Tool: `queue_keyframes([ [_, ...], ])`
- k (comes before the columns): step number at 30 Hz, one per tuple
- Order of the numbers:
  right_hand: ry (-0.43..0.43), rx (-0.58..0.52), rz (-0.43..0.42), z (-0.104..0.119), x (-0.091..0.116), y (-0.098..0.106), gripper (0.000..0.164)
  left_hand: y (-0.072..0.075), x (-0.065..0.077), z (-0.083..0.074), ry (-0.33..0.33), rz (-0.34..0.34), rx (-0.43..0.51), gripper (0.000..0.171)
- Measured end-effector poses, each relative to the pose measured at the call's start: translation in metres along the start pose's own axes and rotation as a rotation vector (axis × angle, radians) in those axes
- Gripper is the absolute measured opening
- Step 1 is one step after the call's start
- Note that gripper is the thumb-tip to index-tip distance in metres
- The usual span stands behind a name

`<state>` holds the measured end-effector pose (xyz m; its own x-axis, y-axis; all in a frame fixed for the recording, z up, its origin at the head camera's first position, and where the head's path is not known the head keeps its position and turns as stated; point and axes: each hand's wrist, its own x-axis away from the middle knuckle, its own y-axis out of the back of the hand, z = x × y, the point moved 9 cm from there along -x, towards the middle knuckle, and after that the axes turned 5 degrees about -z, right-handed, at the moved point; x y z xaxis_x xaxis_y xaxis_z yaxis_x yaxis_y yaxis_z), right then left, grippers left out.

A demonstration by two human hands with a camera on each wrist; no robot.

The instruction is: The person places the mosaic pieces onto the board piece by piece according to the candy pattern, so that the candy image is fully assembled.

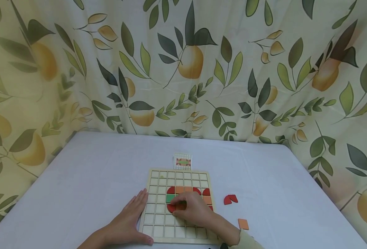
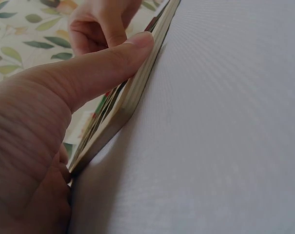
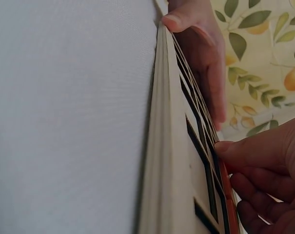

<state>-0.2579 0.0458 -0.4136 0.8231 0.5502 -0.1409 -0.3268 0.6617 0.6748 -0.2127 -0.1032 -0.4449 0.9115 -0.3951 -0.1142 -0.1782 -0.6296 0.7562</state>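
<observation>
In the head view a wooden grid board (image 1: 158, 230) lies on the table, with red quarter-circle tiles, orange square tiles (image 1: 184, 189) and a green tile (image 1: 170, 198) in its cells. My left hand (image 1: 124, 218) rests along the board's left edge, fingers straight, thumb on the near edge. Over the board's middle, my right hand (image 1: 195, 209) has thumb and index finger at the top and bottom of a red quarter-circle tile (image 1: 170, 209), apparently pinching it in its cell. The right thumb (image 3: 227, 146) touches the board in the right wrist view. The right hand covers several cells.
A small pattern card (image 1: 183, 162) stands beyond the board's far edge. Loose red tiles (image 1: 227, 200) and a loose orange square tile (image 1: 243, 224) lie right of the board on the white tablecloth (image 1: 93, 173). A leaf-and-fruit patterned curtain (image 1: 183, 86) hangs behind.
</observation>
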Motion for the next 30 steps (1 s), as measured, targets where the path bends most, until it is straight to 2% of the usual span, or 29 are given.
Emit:
queue_keyframes([
  [13, -0.035, -0.035, 0.001, -0.0001, -0.0025, 0.0016, 0.023, -0.0005, -0.0005, 0.0011, 0.02, 0.01, -0.014, 0.128],
  [30, -0.022, -0.052, -0.01, -0.0033, 0.0034, 0.0053, 0.024, -0.0009, -0.0004, 0.001, 0.017, 0.003, -0.009, 0.129],
])
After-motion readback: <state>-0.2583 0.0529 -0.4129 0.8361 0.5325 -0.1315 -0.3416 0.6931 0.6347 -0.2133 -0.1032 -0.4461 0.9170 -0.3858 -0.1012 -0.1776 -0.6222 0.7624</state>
